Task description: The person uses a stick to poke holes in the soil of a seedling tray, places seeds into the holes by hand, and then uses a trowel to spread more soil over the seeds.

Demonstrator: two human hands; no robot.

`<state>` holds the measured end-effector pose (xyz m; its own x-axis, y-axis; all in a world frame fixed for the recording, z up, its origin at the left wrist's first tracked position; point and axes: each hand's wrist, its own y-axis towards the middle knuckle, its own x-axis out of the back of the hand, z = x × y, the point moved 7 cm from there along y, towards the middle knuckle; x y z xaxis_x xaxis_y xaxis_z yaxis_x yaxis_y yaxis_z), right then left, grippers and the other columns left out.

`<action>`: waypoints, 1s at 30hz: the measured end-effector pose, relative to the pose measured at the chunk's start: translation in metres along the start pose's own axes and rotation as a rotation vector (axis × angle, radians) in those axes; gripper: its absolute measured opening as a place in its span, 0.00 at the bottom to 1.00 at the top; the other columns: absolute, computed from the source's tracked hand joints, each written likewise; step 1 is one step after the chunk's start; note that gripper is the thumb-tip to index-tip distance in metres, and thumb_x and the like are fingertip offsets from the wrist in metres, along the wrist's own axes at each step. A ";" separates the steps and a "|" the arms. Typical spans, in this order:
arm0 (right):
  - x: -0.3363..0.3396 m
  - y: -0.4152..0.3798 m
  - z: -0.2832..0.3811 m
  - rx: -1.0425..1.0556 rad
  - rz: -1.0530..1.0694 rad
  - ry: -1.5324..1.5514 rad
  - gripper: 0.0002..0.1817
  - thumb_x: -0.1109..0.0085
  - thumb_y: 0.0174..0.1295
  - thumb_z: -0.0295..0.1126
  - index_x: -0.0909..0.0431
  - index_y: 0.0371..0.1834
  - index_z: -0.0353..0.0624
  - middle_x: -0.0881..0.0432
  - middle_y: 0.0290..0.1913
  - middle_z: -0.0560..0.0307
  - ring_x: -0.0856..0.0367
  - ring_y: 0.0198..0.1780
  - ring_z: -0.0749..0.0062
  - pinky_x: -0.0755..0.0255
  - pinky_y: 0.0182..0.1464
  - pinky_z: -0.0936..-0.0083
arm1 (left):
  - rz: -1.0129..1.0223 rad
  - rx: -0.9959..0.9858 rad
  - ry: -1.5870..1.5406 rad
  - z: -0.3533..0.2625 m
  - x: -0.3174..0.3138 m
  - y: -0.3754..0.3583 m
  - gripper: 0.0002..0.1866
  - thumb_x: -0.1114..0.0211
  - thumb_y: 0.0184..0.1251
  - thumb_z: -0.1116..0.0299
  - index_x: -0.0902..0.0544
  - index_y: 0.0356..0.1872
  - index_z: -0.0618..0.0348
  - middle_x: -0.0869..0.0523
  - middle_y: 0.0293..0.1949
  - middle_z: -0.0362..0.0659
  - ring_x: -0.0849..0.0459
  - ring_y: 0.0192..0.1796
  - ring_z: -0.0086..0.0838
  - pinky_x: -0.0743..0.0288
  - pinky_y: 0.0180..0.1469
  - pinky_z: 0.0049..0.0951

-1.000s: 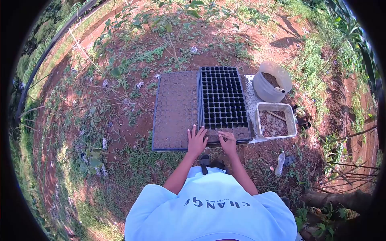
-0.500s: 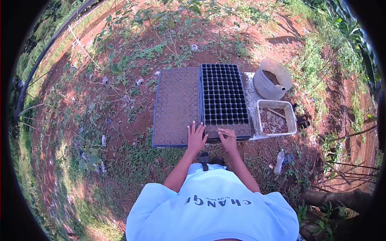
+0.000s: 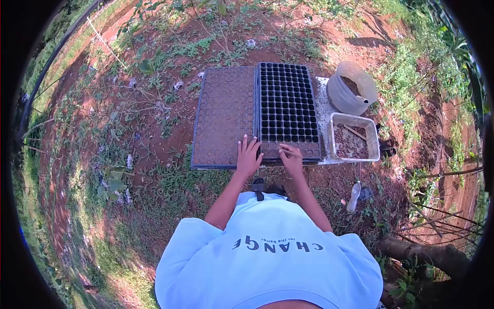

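Note:
My left hand [image 3: 249, 156] lies with its fingers spread on the near right corner of the soil-filled tray [image 3: 221, 118], beside the black seedling tray. My right hand [image 3: 292, 158] pinches a small thin stick [image 3: 292, 152] over the near rows of the black seedling tray [image 3: 288, 103]. Those near rows hold brown soil, while the cells farther away are dark and look unfilled. The tip of the stick is too small to make out clearly.
To the right, a white board [image 3: 323, 103] carries a translucent round container [image 3: 352, 88] with soil and a rectangular white tub [image 3: 355, 137] with reddish grains and a stick. A plastic bottle [image 3: 354, 196] lies on the ground. A thick branch [image 3: 427, 255] is at lower right.
The trays and containers appear higher in the view. My left hand keeps its place at the tray corner, and my right hand stays over the soil-filled rows with the stick.

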<state>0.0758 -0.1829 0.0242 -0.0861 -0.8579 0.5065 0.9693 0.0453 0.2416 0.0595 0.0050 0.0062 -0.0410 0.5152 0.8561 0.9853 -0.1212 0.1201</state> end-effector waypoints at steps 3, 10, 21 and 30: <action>-0.007 -0.002 -0.006 -0.175 0.083 0.018 0.13 0.34 0.60 0.33 0.14 0.49 0.48 0.15 0.43 0.54 0.22 0.44 0.65 0.26 0.48 0.70 | 0.016 -0.006 0.002 0.000 0.003 0.001 0.28 0.36 0.65 0.57 0.27 0.65 0.52 0.35 0.73 0.45 0.53 0.79 0.50 0.62 0.76 0.58; -0.018 0.000 0.009 -0.022 0.116 0.045 0.09 0.35 0.59 0.32 0.12 0.42 0.47 0.12 0.43 0.59 0.23 0.45 0.63 0.29 0.53 0.70 | 0.078 -0.008 0.024 0.000 0.007 0.000 0.33 0.33 0.61 0.51 0.28 0.67 0.50 0.38 0.74 0.43 0.56 0.79 0.48 0.63 0.77 0.57; -0.027 -0.001 0.010 0.024 0.111 0.019 0.09 0.36 0.62 0.31 0.12 0.43 0.47 0.12 0.43 0.60 0.23 0.46 0.66 0.31 0.56 0.72 | 0.054 -0.046 0.060 0.004 0.000 -0.003 0.33 0.32 0.61 0.53 0.28 0.68 0.47 0.39 0.75 0.42 0.57 0.79 0.51 0.63 0.77 0.58; -0.030 0.005 0.017 0.024 0.135 -0.072 0.08 0.36 0.62 0.33 0.12 0.41 0.44 0.12 0.41 0.58 0.22 0.45 0.64 0.30 0.54 0.70 | 0.107 0.022 0.162 0.000 -0.004 -0.001 0.34 0.32 0.61 0.55 0.29 0.69 0.42 0.42 0.76 0.41 0.59 0.79 0.54 0.66 0.72 0.73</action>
<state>0.0790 -0.1485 0.0238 0.0278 -0.8044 0.5934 0.9676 0.1707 0.1860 0.0586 0.0033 0.0020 0.0402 0.3571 0.9332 0.9888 -0.1484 0.0142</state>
